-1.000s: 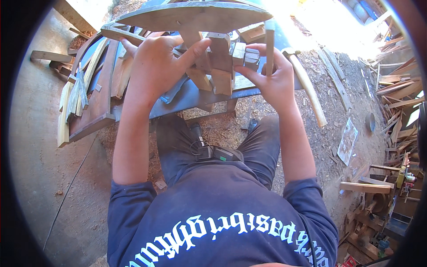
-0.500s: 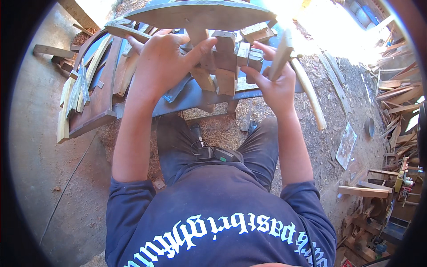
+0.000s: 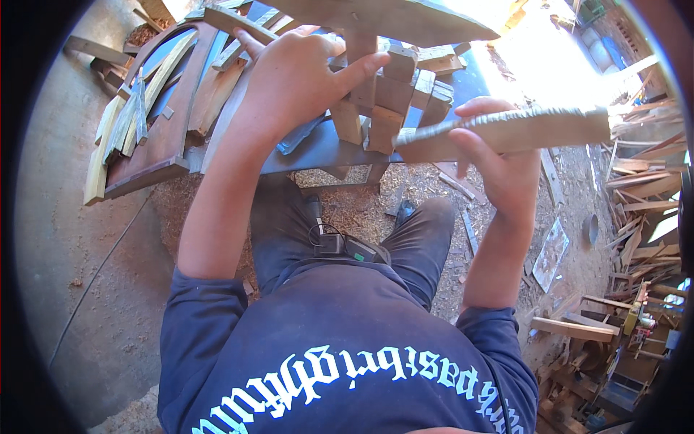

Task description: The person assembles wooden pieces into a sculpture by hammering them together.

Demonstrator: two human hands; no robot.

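Head view: blocky wooden stack (image 3: 390,98), squared pieces, rough-sawn.
Board: flat, brown wood, one edge pale and ragged (image 3: 538,132); just right of the stack, contact unclear.
Board's axis: long, nearly crosswise; one end points at the stack, the other away to its right; ragged edge uppermost.
Right hand: thumb and fingers pinch the board (image 3: 502,163).
Left hand: left of the stack, thumb and index spread; cannot tell whether the partly hidden fingers grip (image 3: 293,87).
Plank: smooth, tapering to a point, beyond the stack (image 3: 394,18).
Table: dull blue, beneath the stack (image 3: 322,150).
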